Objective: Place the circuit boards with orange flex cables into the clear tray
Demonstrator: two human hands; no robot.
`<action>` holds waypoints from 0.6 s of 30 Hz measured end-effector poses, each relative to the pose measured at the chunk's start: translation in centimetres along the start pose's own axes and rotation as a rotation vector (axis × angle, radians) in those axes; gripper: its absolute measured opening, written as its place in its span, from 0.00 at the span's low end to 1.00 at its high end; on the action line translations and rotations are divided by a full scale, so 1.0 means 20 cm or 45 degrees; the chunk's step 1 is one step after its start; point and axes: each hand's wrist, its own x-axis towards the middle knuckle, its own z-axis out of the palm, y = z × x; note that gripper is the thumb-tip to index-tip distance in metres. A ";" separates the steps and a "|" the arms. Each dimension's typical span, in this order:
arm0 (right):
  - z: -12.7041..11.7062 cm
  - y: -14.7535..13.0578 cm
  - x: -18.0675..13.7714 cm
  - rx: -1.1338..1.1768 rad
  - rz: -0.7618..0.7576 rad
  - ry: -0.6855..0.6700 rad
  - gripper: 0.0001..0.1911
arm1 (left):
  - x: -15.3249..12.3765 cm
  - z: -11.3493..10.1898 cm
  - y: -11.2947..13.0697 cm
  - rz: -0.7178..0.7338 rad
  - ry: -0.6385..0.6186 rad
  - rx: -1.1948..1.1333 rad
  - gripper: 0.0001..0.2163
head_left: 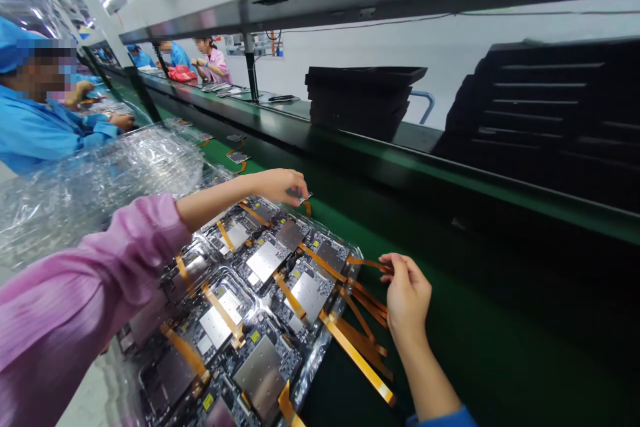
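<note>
A clear plastic tray (pixel 320 347) in front of me holds several circuit boards (pixel 265 260) with silver shields and orange flex cables (pixel 357 357) that hang over its right edge. My left hand (pixel 277 185), on a pink-sleeved arm, reaches over the tray's far end and pinches a small dark part (pixel 301 195) with a short orange tail, just above the green belt. My right hand (pixel 407 297), on a bare forearm with a blue cuff at the bottom edge, pinches the tip of one orange flex cable (pixel 370 263) beside the tray.
The green conveyor belt (pixel 500 347) runs along my right, with loose boards (pixel 238 157) further up it. Crumpled clear film (pixel 100 180) lies left of the tray. Black tray stacks (pixel 360 100) stand on the raised shelf. Workers in blue (pixel 45 127) and pink (pixel 215 63) sit further along.
</note>
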 end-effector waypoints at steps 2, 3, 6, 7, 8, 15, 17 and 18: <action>-0.01 0.01 0.01 -0.004 -0.001 0.005 0.20 | 0.12 0.04 -0.11 -0.144 -0.029 0.227 0.23; -0.01 0.01 0.01 -0.006 0.002 0.005 0.21 | 0.18 0.07 -0.16 -0.197 -0.081 0.283 0.28; -0.02 0.00 0.01 -0.014 -0.003 -0.007 0.22 | 0.33 0.16 -0.24 -0.298 -0.229 0.297 0.42; -0.02 0.00 0.01 -0.017 -0.009 -0.010 0.22 | 0.37 0.18 -0.25 -0.313 -0.255 0.288 0.44; -0.02 -0.01 0.01 -0.020 -0.015 -0.010 0.22 | 0.39 0.20 -0.25 -0.318 -0.269 0.283 0.45; -0.03 -0.02 0.00 -0.014 0.004 0.000 0.20 | 0.40 0.20 -0.21 -0.359 -0.142 0.289 0.31; -0.03 -0.01 0.00 0.002 0.033 0.005 0.20 | 0.36 0.16 -0.18 -0.342 -0.076 0.231 0.20; -0.03 -0.01 0.00 0.026 0.042 0.026 0.21 | 0.33 0.14 -0.16 -0.342 -0.033 0.207 0.16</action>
